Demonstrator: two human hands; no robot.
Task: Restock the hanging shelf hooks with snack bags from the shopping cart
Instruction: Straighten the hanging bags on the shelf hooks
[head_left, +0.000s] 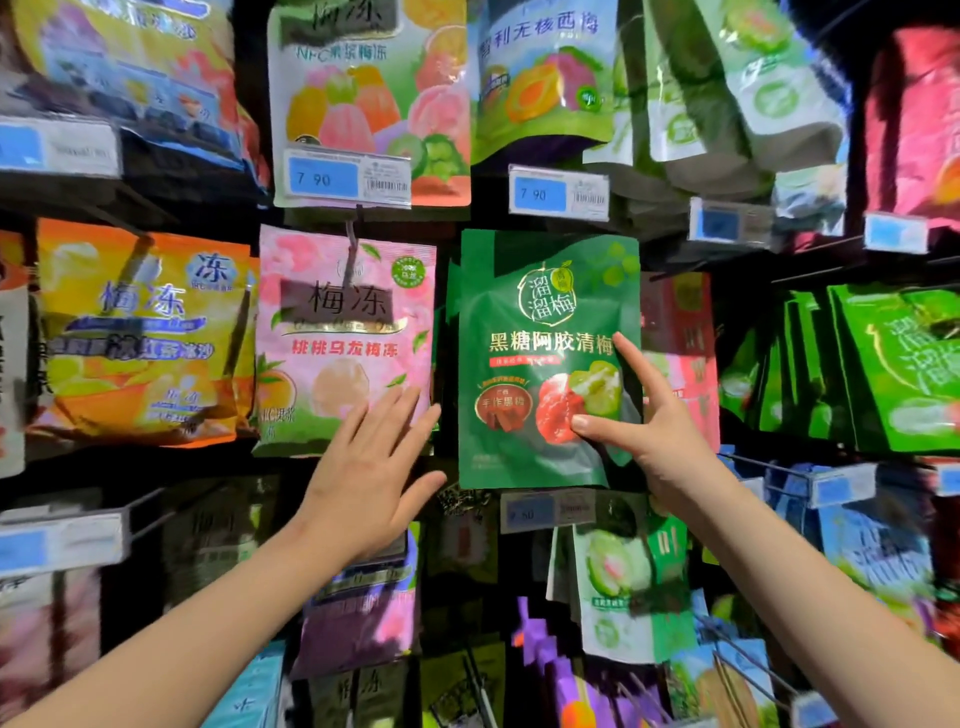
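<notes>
The green snack bag (540, 332) sits just right of the frame's centre, upright and facing the camera, with gold characters near its top and pictured fruit lower down. Whether its top edge is on a hook cannot be told. The right hand (660, 431) grasps it at its lower right edge: the thumb (597, 423) presses on the printed fruit, the index finger (636, 364) lies straight up the front, and the other fingers are hidden behind the bag. Just left of it hangs a pink bag (337, 322) on a hook (352, 234). The left hand (363, 478) is released, its fingers straight and slightly spread over that bag's lower right corner; contact cannot be told. Behind the green bag's right edge a red bag (675, 322) shows. A blue price tag (558, 193) sits above the green bag and another (347, 176) above the pink one. An orange bag (140, 332) hangs at middle left, and bright green bags (893, 364) at middle right.
</notes>
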